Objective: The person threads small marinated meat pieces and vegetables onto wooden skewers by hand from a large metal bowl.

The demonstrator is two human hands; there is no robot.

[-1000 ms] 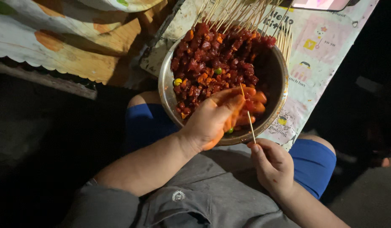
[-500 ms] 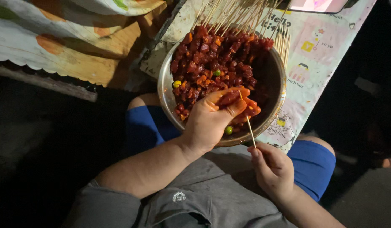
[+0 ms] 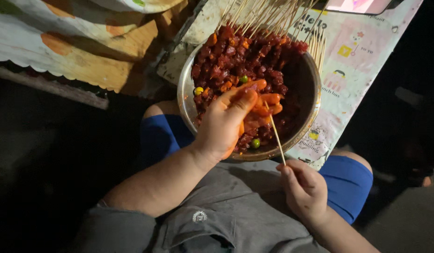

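Note:
A metal bowl (image 3: 311, 79) rests on my lap edge, filled with red marinated meat chunks (image 3: 247, 56) and a few green and yellow pieces. My left hand (image 3: 226, 124) is inside the bowl, its sauce-stained fingers pinched on a piece of meat (image 3: 264, 105). My right hand (image 3: 303, 187) sits below the bowl's rim and holds a thin wooden skewer (image 3: 277, 138) by its lower end; the tip points up into the meat at my left fingers. Several finished skewers' sticks (image 3: 273, 11) fan out over the bowl's far rim.
The bowl stands on a low surface covered with a pale printed sheet (image 3: 362, 56). A patterned cloth (image 3: 62, 42) lies at upper left. My blue shorts (image 3: 348, 182) and grey shirt (image 3: 217, 211) fill the foreground. The surroundings are dark.
My left hand has shifted slightly within the bowl while gripping meat. The skewer in my right hand has moved up toward the left fingers.

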